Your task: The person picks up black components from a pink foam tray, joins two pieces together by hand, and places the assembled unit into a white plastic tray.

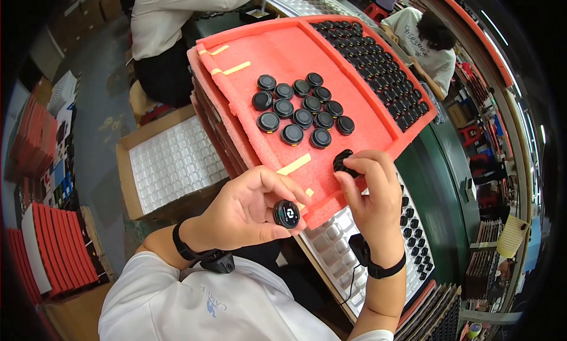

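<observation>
Low centre, a small round black cap (286,214) is pinched rim-wise by the left hand (248,214), another (344,162) by the right hand (372,193); light, rigid, likely slick, best gripped at the edges

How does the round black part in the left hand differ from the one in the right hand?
The part in the left hand is pinched at the fingertips, its flat face with a pale mark fully in view; the part in the right hand is largely covered by fingers. The left hand holds its part off the red foam tray; the right hand holds its part over the tray. Both are small, round and black.
</observation>
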Motion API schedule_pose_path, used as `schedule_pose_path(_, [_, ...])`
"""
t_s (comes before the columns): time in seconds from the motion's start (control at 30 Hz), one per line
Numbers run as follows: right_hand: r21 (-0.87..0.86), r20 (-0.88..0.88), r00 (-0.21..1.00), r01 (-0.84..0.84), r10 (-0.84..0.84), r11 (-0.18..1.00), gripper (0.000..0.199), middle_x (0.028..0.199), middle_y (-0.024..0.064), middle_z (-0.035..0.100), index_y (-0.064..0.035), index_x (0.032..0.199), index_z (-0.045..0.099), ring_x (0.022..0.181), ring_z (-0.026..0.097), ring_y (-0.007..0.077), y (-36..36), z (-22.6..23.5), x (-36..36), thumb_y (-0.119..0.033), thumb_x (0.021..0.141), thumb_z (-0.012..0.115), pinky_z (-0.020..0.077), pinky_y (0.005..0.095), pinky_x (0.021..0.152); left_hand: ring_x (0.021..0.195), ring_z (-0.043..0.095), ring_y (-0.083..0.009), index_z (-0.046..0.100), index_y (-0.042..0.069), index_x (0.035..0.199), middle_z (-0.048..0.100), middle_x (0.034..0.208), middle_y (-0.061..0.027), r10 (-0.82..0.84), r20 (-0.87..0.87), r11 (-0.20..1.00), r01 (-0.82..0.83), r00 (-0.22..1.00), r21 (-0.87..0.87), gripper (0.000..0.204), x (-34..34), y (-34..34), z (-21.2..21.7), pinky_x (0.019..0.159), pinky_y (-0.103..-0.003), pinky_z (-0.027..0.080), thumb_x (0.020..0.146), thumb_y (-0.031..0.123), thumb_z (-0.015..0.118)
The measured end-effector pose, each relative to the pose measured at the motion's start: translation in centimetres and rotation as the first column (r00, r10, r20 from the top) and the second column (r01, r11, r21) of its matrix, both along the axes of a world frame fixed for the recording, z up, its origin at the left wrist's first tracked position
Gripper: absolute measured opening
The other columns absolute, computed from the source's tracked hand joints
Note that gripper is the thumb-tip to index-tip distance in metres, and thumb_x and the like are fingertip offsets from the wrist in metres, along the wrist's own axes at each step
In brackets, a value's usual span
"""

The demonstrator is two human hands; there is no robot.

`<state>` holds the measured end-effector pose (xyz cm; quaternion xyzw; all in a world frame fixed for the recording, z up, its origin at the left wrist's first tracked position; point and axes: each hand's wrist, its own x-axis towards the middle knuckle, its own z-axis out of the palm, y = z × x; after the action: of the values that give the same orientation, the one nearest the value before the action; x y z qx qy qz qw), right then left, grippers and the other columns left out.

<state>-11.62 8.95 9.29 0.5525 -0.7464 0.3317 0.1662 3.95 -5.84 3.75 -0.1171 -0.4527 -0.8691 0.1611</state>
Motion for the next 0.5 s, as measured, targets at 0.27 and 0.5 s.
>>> schedule_pose_path(0.27, [0.156,-0.091,0.995,-0.020,0.035,0.987,0.024,0.079,0.0103,0.059,0.0002,0.086,0.058,0.066,0.057,0.0225,1.1,1.1,0.5,-0.002,0.070,0.075,0.0475,0.0299,0.059,0.084,0.062,-0.0223,0.052,-0.003,0.110,0.054,0.093,-0.0139,0.151,-0.154,0.939,-0.190,0.976,-0.286,0.030,0.3,-1.0,-1.0,0.074,-0.034,0.056,0.084,0.005,0.065])
schedule_pose_path(0.5, [0.032,0.187,0.981,0.056,-0.061,0.998,0.021,0.082,0.0078,0.060,0.0014,0.087,0.056,0.070,0.058,0.0143,1.9,0.7,1.0,0.001,0.074,0.072,0.0469,0.0241,0.061,0.089,0.063,-0.0238,0.055,-0.005,0.105,0.055,0.100,-0.0151,0.075,-0.002,0.981,-0.075,0.997,-0.179,0.023,1.1,-0.4,0.1,0.073,-0.035,0.057,0.084,-0.002,0.062])
